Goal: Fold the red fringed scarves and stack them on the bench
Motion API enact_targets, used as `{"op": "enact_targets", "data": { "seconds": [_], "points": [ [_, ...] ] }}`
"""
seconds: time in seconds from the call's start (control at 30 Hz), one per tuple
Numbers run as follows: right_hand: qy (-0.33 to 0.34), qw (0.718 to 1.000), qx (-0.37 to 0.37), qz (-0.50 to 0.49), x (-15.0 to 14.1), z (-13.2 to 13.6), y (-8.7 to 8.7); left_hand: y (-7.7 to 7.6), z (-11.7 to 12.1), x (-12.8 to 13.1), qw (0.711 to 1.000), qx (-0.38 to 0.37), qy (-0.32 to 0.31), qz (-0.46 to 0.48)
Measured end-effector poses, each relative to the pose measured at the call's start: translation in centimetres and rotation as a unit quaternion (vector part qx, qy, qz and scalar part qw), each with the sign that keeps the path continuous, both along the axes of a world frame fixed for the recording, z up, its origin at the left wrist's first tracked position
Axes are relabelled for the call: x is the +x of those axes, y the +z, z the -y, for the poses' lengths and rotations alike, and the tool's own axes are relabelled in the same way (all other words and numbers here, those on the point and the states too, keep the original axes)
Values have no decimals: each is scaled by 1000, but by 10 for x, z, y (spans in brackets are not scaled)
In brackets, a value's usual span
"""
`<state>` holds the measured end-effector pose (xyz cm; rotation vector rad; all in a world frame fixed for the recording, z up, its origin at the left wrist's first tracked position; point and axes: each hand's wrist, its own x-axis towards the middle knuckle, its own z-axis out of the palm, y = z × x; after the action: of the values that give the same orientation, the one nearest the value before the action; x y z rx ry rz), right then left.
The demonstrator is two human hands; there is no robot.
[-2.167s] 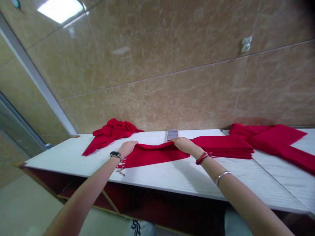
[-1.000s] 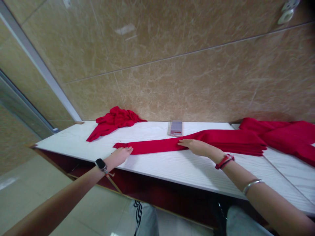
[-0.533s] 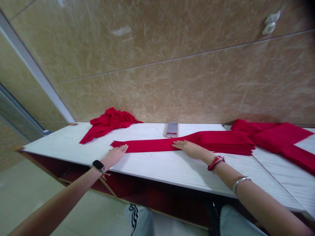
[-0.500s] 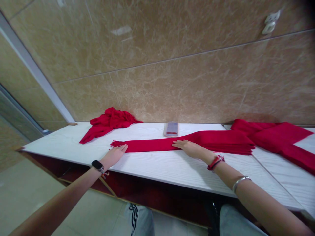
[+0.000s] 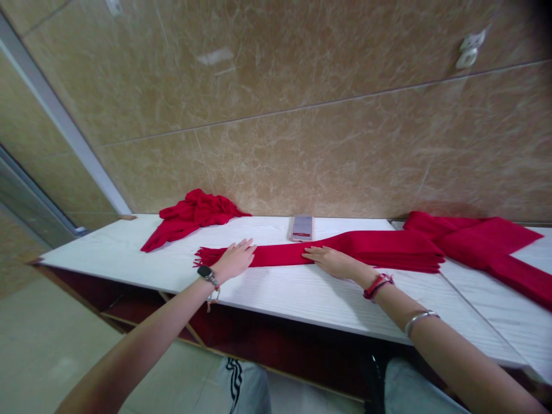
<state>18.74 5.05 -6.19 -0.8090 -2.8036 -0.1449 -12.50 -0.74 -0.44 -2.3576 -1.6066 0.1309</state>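
Note:
A long red scarf [image 5: 278, 255] with a fringed left end lies folded lengthwise along the white cabinet top [image 5: 267, 287]. Its right part is wider and shows several stacked layers. My left hand [image 5: 235, 259] rests flat on the scarf near the fringe, fingers stretched out. Further right, my right hand [image 5: 330, 261] lies flat on the middle of the scarf, fingers extended toward the left. Neither hand grips the cloth.
A crumpled red cloth [image 5: 194, 214] sits at the back left against the tiled wall [image 5: 276, 155]. Behind the scarf is a phone [image 5: 301, 227]. More red fabric [image 5: 483, 241] spreads over the right end. Below the top are dark red shelves [image 5: 276, 339].
My left hand has slid right along the scarf, away from the fringed end and closer to my right hand. My right hand has stayed in place.

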Motion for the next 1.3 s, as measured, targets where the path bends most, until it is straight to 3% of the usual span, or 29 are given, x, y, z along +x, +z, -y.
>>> {"op": "enact_targets", "data": {
  "seconds": [0.1, 0.23, 0.37, 0.5, 0.63, 0.77, 0.9, 1.1, 1.3],
  "points": [
    [-9, 999, 13, 36, -1, 5, 4, -18, -18, 29, 998, -3, -24, 63],
    [-63, 994, 1, 85, 3, 15, 12, -41, -31, 34, 995, -19, -44, 91],
    [-120, 986, -7, 111, 22, 15, 24, -45, -31, 27, 995, -15, -51, 90],
    [-165, 984, 46, 52, 31, 8, 44, -45, -30, 27, 995, -7, -48, 90],
    [-189, 981, 29, -10, -7, 10, 48, -49, -32, 26, 995, 10, -56, 87],
    [-148, 988, -42, -14, -63, 19, 27, -48, -31, 27, 994, 11, -59, 96],
    [-141, 987, -80, 4, -83, 23, 12, -45, -29, 28, 994, 11, -55, 98],
    [-170, 982, -68, 53, -50, 19, 14, -48, -31, 27, 993, 26, -61, 96],
    [-288, 954, -20, 81, -4, 23, 19, -52, -35, 24, 993, 17, -66, 99]
  ]
}}
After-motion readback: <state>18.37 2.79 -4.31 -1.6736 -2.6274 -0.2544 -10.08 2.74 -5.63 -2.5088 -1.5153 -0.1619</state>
